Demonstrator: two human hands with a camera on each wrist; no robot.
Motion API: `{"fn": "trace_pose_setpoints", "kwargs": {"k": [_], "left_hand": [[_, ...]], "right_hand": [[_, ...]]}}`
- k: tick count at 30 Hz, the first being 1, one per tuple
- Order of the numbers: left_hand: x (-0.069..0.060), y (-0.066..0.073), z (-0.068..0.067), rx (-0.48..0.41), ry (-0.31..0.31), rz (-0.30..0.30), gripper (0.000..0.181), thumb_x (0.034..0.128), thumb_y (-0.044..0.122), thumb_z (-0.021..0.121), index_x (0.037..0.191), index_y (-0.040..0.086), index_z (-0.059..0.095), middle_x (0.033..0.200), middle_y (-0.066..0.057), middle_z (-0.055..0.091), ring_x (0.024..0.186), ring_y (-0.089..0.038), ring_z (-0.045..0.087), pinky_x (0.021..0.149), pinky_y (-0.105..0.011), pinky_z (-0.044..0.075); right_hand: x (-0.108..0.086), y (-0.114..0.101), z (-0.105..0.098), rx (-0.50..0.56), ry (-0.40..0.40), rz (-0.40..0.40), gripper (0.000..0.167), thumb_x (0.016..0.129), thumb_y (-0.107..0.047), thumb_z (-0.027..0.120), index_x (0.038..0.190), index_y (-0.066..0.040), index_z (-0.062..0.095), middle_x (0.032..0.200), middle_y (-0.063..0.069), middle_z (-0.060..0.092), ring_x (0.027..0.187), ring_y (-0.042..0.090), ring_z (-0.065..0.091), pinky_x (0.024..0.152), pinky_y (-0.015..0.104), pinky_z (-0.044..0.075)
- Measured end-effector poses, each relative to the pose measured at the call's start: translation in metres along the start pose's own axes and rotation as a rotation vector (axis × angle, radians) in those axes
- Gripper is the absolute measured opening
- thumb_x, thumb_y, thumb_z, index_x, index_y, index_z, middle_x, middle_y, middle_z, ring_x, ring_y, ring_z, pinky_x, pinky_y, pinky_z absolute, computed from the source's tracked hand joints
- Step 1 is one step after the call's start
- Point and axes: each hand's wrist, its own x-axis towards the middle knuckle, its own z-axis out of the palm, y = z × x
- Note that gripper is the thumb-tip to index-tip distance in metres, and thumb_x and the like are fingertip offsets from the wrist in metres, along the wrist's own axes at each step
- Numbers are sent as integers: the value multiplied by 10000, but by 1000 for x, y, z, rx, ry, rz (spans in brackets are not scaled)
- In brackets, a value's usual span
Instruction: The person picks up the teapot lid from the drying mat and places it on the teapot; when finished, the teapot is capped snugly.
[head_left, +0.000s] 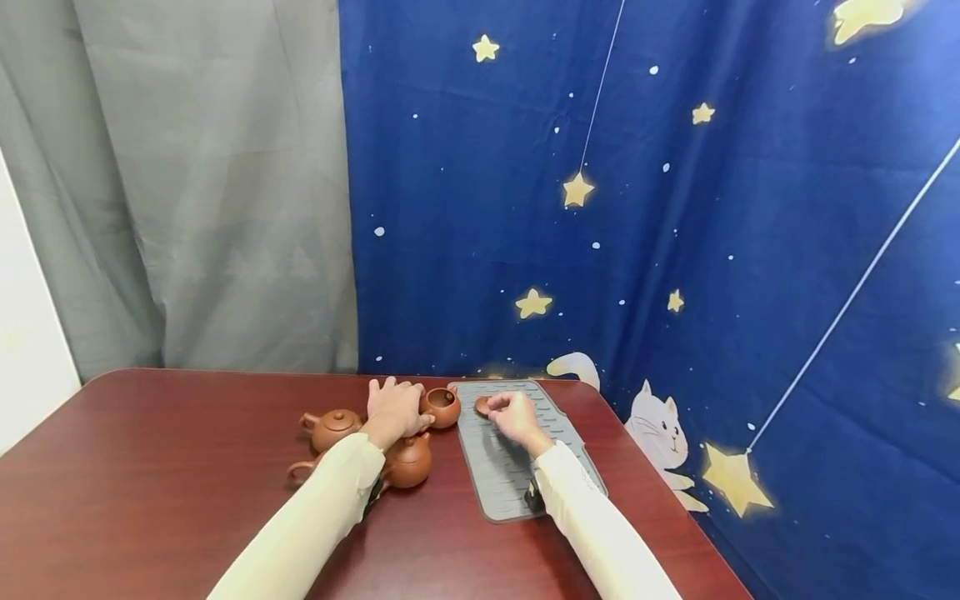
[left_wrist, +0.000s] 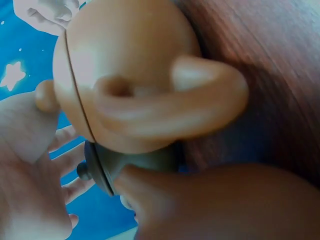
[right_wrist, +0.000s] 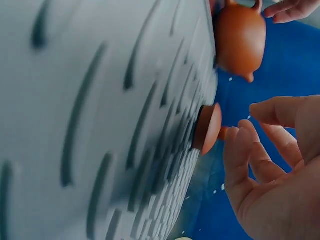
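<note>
A small brown clay lid point(right_wrist: 214, 129) lies knob-up on the grey ridged mat point(head_left: 491, 475). My right hand point(head_left: 516, 417) is beside it, fingertips at the knob and the thumb apart from it. To the left of the mat stands a lidless clay teapot point(head_left: 440, 408), its round mouth showing. My left hand point(head_left: 395, 408) is next to this pot, fingers extended; whether it touches the pot I cannot tell. Close under the left wrist sits a lidded round teapot point(head_left: 408, 463), its looped handle large in the left wrist view.
Another lidded teapot point(head_left: 335, 429) stands left of the left hand. A clay handle point(head_left: 302, 470) shows beside the left sleeve, the rest of its pot hidden. Everything is on a dark red wooden table point(head_left: 187, 467), with a blue starry curtain point(head_left: 480, 183) behind.
</note>
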Motion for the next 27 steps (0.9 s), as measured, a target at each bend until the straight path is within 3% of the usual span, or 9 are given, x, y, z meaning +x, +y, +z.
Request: {"fn": "trace_pose_setpoints", "kwargs": {"k": [5, 12, 20, 27], "left_hand": [[9, -1, -1, -10, -2, -5, 524, 856, 464, 737, 1267, 162, 619, 1219, -69, 658, 1131, -318, 485, 955, -543, 269], [15, -5, 3, -2, -77, 0, 637, 826, 506, 757, 1336, 161, 592, 1259, -65, 661, 1139, -327, 488, 957, -544, 252], [19, -9, 8, -31, -89, 1, 685, 778, 513, 796, 1334, 162, 605, 1247, -60, 668, 1158, -331, 483, 956, -556, 243], [24, -4, 11, -45, -145, 5, 780, 771, 543, 784, 1408, 154, 559, 1319, -90, 630, 1278, -380, 441, 1017, -592, 202]], "right_hand": [[9, 1, 0, 34, -4, 50, 136, 859, -18, 720, 987, 11, 752, 1015, 112, 727, 957, 263, 660, 788, 371, 527], [9, 4, 6, -22, 10, 64, 133, 856, -116, 769, 952, -25, 758, 964, 89, 738, 903, 227, 674, 782, 355, 532], [11, 9, 6, 28, -6, 147, 172, 852, -18, 731, 1021, -31, 758, 948, 77, 722, 759, 174, 645, 600, 300, 530], [15, 2, 5, -93, -42, 93, 148, 867, -71, 744, 1004, -14, 756, 941, 78, 726, 899, 238, 665, 744, 347, 528]]}}
